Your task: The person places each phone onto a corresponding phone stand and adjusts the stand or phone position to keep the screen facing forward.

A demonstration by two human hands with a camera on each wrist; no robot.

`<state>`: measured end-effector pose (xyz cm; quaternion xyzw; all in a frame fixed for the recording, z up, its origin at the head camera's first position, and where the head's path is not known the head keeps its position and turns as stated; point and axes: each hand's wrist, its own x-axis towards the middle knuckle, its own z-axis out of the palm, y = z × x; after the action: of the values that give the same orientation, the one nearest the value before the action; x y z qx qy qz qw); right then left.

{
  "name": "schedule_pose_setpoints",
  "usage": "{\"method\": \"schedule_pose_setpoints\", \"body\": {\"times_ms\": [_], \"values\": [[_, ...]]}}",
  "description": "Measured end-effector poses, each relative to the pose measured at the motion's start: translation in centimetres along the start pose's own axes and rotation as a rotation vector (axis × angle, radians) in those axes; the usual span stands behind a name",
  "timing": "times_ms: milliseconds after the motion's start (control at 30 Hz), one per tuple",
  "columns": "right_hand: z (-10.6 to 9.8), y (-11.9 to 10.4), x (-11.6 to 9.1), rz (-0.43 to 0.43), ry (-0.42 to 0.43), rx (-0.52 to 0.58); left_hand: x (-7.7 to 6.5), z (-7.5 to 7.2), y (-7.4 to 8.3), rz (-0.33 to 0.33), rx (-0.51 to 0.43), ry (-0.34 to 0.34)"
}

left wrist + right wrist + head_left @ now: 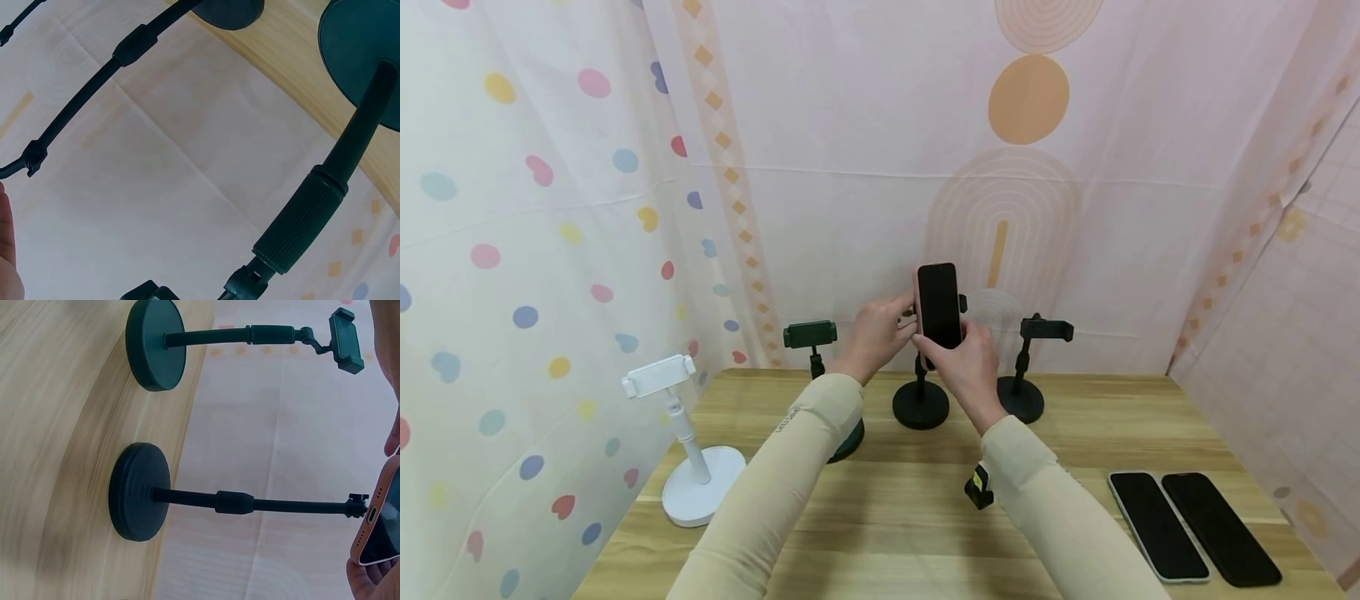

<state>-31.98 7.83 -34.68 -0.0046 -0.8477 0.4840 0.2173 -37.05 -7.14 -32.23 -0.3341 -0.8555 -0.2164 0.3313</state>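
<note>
A phone [940,304] in a pink case stands upright, screen facing me, at the head of the middle black phone stand [921,406]. My right hand [967,367] grips its lower part, thumb across the front. At the phone's left edge, my left hand [880,333] has its fingers curled at the dark clamp. A clamp end [963,303] shows past the phone's right edge; the rest of the clamp is hidden behind the phone. In the right wrist view, the phone's bottom edge [370,515] with its port overlaps the top of the stand's pole.
A white phone stand [703,487] is at the left, a green one [810,334] behind my left arm, and another black one [1021,400] to the right. Two phones, one light-edged [1159,525] and one black [1221,529], lie at the front right. Curtains hang around the table [880,542].
</note>
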Motion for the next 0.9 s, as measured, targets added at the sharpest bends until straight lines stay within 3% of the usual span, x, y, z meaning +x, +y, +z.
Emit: {"method": "schedule_pose_setpoints", "body": {"times_ms": [167, 600, 900], "values": [[0.0, 0.2, 0.0, -0.021, 0.015, 0.009, 0.0, 0.2, -0.1, 0.048, 0.042, 0.019], [-0.1, 0.8, 0.2, -0.065, 0.060, -0.041, -0.5, 0.4, -0.8, 0.265, 0.156, 0.095], [0.6, 0.9, 0.2, -0.095, 0.136, -0.079, -0.9, 0.1, -1.1, 0.287, 0.214, 0.095]]}}
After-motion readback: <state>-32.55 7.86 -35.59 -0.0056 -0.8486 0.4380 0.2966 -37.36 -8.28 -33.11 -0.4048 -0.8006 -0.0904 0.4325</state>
